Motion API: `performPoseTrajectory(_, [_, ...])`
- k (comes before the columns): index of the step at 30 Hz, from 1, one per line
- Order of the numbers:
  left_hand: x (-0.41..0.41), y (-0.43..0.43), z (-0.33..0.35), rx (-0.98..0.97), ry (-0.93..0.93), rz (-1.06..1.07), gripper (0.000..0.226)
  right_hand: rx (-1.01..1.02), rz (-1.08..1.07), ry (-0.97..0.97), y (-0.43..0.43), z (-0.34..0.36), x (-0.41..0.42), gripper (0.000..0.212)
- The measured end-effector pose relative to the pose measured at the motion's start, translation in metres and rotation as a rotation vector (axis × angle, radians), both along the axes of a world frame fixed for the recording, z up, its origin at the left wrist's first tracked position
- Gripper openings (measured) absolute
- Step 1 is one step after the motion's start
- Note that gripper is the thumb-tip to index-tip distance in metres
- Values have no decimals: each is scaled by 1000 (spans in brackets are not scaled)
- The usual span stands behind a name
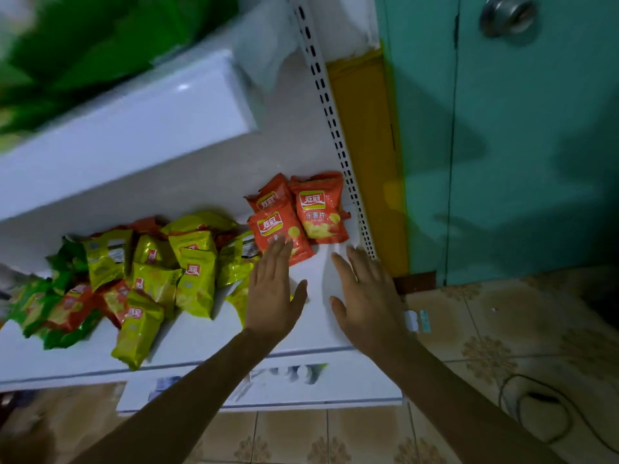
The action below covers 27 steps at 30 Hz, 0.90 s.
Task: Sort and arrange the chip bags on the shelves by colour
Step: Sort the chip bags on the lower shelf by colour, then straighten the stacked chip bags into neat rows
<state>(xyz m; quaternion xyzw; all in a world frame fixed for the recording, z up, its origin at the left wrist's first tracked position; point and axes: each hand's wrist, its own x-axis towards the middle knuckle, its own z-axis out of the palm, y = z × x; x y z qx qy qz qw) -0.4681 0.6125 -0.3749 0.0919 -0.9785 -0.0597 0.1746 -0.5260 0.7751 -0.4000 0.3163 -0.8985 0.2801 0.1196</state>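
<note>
Three orange chip bags (318, 212) stand grouped at the right end of the white lower shelf (207, 333). A mixed heap of yellow bags (196, 279), green bags (63, 262) and a few orange ones lies to the left. My left hand (273, 289) is flat and open, its fingertips touching the front orange bag (278, 232). My right hand (365, 296) hovers open over the bare shelf beside the orange group, holding nothing. Green bags (83, 55) fill the upper shelf, blurred.
A white perforated upright (331, 125) bounds the shelf on the right, with a yellow strip and a teal door (502, 145) beyond it. The tiled floor holds a black cable (536, 406) at lower right. A lower shelf edge juts out below my arms.
</note>
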Motion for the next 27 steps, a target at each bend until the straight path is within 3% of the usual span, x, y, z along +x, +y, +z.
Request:
performPoseTrajectory(7, [147, -11, 70, -29, 122, -59, 68, 152, 55, 94, -6, 91, 114, 75])
performPoseTrajectory(12, [274, -43, 123, -65, 173, 84, 70, 207, 245, 189, -44, 169, 216, 72])
performPoseTrajectory(17, [373, -88, 195, -139, 237, 199, 71, 131, 459, 263, -104, 243, 298, 64])
performPoseTrajectory(21, [409, -128, 238, -166, 289, 279, 72, 94, 572, 337, -154, 286, 332, 62])
performPoseTrajectory(27, [397, -197, 283, -162, 358, 306, 74, 20, 630, 375, -237, 334, 326, 57])
